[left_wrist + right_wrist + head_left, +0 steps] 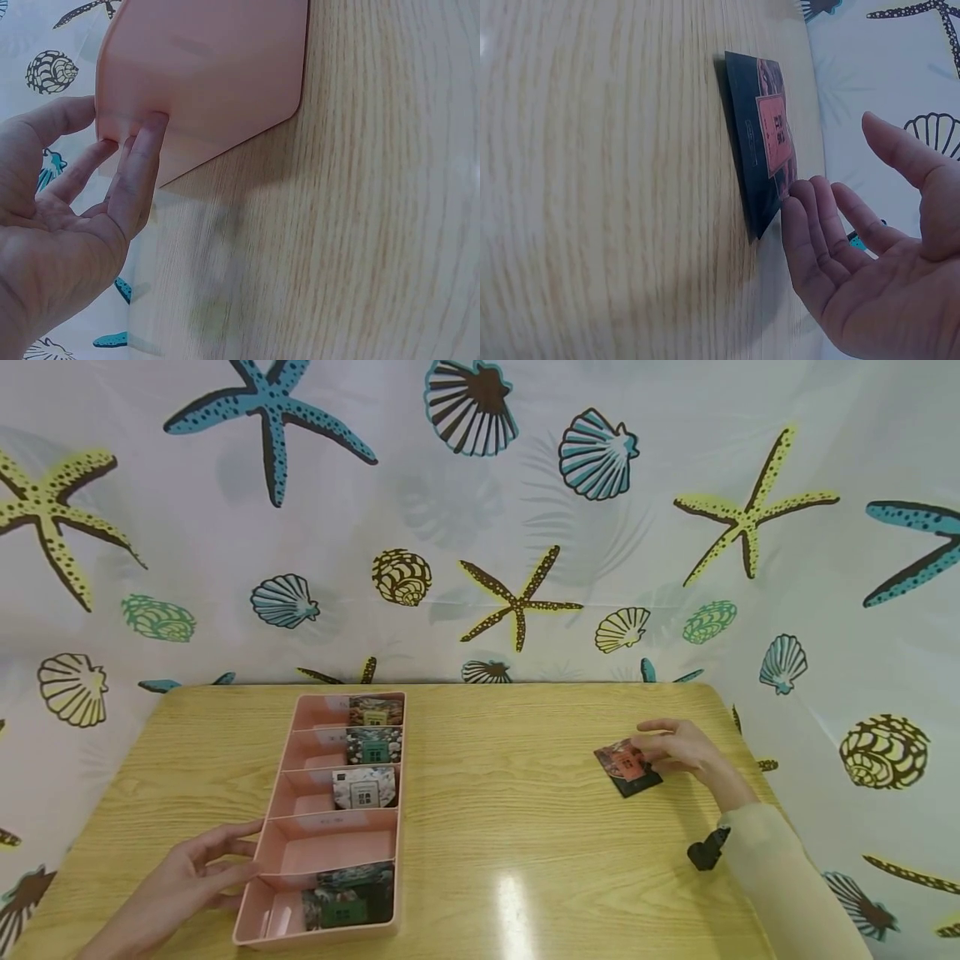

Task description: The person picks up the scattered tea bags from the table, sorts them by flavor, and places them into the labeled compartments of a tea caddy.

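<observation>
A pink divided box (341, 852) stands on the left half of the table. My left hand (180, 878) touches the outside of its left wall; in the left wrist view the fingertips (155, 124) press on the pink side. On the right, a dark flat packet with a red label (627, 764) lies on the table. My right hand (684, 752) is at the packet's right edge, and its straight fingers (799, 240) reach the packet (750, 150) while the thumb stands apart. Whether they touch or just hover is hard to tell.
Several packets lie in the box: a brown one (377, 712), a green one (373, 747), a white one (365, 789) and dark green ones (352, 902) in the nearest compartment. Behind the wooden table (495, 760) hangs a curtain (450, 527) with shells and starfish.
</observation>
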The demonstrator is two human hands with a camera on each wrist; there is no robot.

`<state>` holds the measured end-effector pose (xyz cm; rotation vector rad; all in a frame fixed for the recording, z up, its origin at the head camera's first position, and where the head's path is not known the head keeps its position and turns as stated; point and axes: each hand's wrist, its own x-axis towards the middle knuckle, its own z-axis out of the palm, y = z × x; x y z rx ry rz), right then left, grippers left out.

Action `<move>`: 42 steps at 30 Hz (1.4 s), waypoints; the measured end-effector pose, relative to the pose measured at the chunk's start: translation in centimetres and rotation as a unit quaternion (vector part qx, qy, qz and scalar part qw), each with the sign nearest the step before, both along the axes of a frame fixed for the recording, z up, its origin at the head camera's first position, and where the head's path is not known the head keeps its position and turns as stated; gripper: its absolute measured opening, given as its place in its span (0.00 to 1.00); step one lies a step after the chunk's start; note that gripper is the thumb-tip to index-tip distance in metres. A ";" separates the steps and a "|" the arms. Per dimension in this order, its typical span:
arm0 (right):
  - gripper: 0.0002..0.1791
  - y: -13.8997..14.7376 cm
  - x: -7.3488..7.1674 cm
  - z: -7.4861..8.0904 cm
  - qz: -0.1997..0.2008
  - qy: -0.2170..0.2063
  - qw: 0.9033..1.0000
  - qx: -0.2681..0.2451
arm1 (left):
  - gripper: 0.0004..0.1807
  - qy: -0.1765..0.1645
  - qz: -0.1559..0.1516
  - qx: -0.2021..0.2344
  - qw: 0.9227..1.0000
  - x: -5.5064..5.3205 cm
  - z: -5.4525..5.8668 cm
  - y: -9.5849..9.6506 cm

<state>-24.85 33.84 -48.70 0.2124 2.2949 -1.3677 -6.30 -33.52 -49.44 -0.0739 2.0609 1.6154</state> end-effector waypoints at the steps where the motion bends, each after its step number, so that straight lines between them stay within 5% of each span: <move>1: 0.40 0.1 -0.1 0.0 0.003 0.001 1.000 0.006 | 0.33 -0.001 0.001 0.000 1.000 0.0 0.0 0.0; 11: 0.39 0.4 0.0 0.0 0.028 -0.009 0.999 0.036 | 0.27 -0.006 -0.003 0.012 1.000 0.0 0.0 -0.1; 25: 0.39 0.1 -0.3 -0.4 0.023 -0.011 0.998 0.065 | 0.38 -0.022 0.003 -0.002 1.000 -0.4 -0.3 0.0; 42: 0.30 -1.4 -0.2 -1.4 0.008 0.017 0.991 0.129 | 0.38 -0.014 -0.005 -0.005 1.000 -0.2 0.2 0.0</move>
